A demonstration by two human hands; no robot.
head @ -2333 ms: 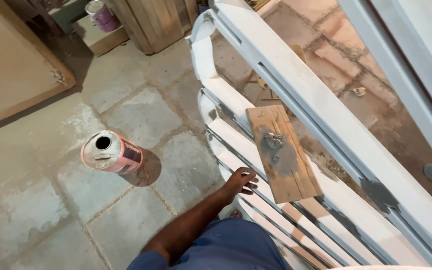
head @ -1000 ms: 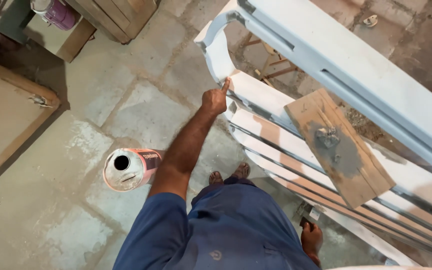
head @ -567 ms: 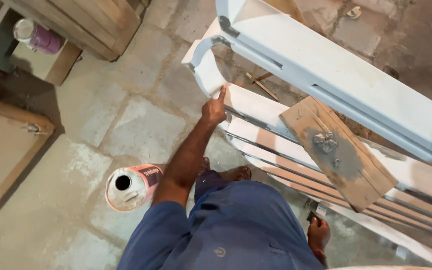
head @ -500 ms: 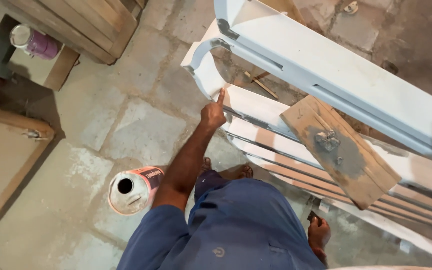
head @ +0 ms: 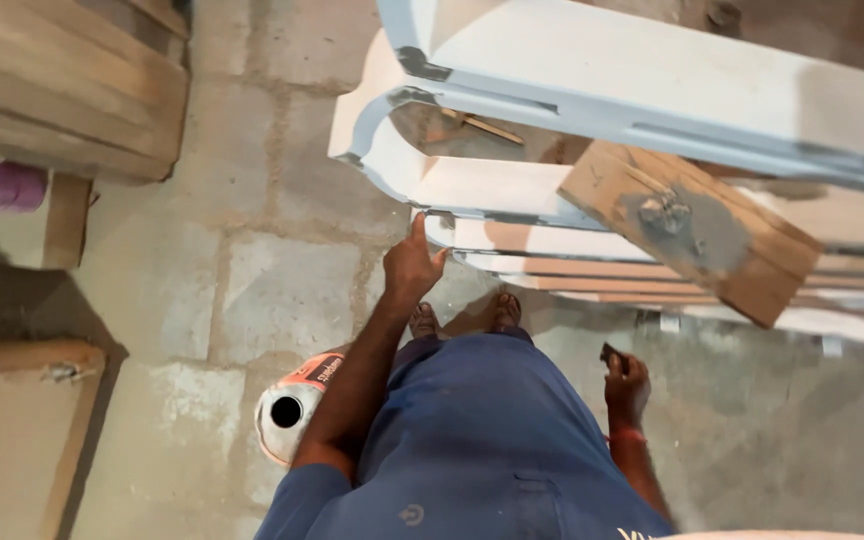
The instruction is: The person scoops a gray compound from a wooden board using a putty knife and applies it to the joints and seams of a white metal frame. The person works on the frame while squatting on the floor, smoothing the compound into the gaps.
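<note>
The left hand (head: pixel 412 265) reaches up with one fingertip pressed to the end of a slat on the white-primed wooden frame (head: pixel 472 185), its grip loose and holding nothing. The right hand (head: pixel 625 385) hangs low by the hip, curled around something small and dark that I cannot make out. Just above and right of the left hand a wooden board (head: pixel 697 230) smeared with grey filler rests across the slats. Behind the left arm stands an open can (head: pixel 297 415) on the floor. Grey patches dot the frame; most slats look coated, some seams seem left.
</note>
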